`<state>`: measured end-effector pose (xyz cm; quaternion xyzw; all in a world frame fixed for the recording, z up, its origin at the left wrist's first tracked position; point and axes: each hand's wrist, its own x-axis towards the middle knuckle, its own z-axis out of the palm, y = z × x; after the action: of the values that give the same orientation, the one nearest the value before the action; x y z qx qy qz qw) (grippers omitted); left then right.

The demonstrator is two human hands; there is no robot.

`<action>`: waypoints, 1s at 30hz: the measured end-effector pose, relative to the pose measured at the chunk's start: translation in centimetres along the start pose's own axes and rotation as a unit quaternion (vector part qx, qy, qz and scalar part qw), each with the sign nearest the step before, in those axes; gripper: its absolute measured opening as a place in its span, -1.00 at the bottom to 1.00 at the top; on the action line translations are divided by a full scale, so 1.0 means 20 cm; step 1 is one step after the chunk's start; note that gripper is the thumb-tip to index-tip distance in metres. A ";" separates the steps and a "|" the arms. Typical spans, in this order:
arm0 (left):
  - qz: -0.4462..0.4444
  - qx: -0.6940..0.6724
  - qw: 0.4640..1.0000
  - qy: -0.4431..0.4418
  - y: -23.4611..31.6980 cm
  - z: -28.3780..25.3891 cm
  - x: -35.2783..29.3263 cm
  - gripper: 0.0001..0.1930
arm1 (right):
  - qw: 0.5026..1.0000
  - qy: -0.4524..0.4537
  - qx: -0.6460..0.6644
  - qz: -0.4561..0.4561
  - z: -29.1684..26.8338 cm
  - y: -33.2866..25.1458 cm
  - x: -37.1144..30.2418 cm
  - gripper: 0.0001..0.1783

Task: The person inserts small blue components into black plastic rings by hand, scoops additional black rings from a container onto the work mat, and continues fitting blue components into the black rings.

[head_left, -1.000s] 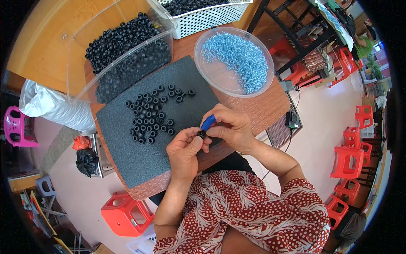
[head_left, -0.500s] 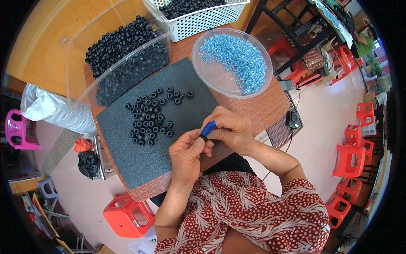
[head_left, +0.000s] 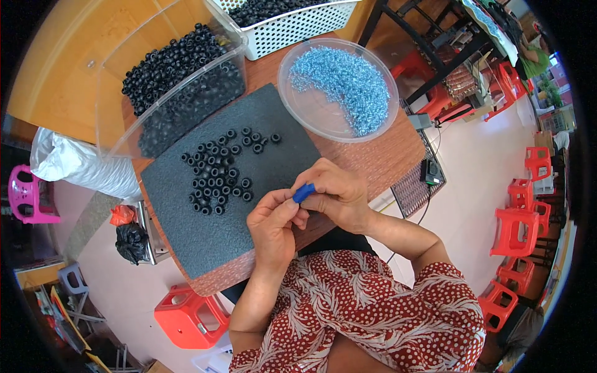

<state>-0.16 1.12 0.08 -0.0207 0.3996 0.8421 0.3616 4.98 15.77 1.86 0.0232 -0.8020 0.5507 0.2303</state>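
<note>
A short, solid-blue piece (head_left: 303, 193) sits at the fingertips of both hands, above the mat's near right part. My right hand (head_left: 341, 194) pinches it between thumb and fingers. My left hand (head_left: 272, 225) is closed against its lower end, thumb pressed to the fingers. Whatever the left fingertips grip is now covered; half a second ago a small black part showed there. Several small black ring-shaped parts (head_left: 214, 169) lie loose in a cluster on the dark grey mat (head_left: 186, 242), left of my hands.
Behind the mat stand a clear plastic bin (head_left: 118, 140) of black rings and a white perforated basket (head_left: 298, 30) with more. A round clear tray (head_left: 295, 115) holds small pale-blue bits. The brown table's edge (head_left: 202, 287) is close to me. A red stool (head_left: 186, 317) stands below left.
The blue piece has tilted from steep to flatter and covers the black part at my left fingertips. Both hands stay nearly in place. The view has shifted slightly.
</note>
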 end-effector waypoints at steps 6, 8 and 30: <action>0.007 -0.022 1.000 -0.010 0.01 0.00 0.00 -0.90 | 0.999 -0.003 0.016 0.038 -0.04 -0.02 0.00 -0.70; 0.012 -0.020 1.000 -0.002 0.01 0.00 0.00 -0.91 | 0.998 -0.001 0.022 0.066 -0.04 -0.03 0.01 -0.65; -0.003 -0.028 0.999 0.018 -0.03 0.04 0.01 -0.80 | 0.954 0.040 -0.243 -0.172 0.05 0.06 -0.02 -0.61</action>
<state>0.33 2.09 0.11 -0.0472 0.3827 0.8511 0.3562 4.67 15.19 0.33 0.0823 -0.8856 0.2920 0.3517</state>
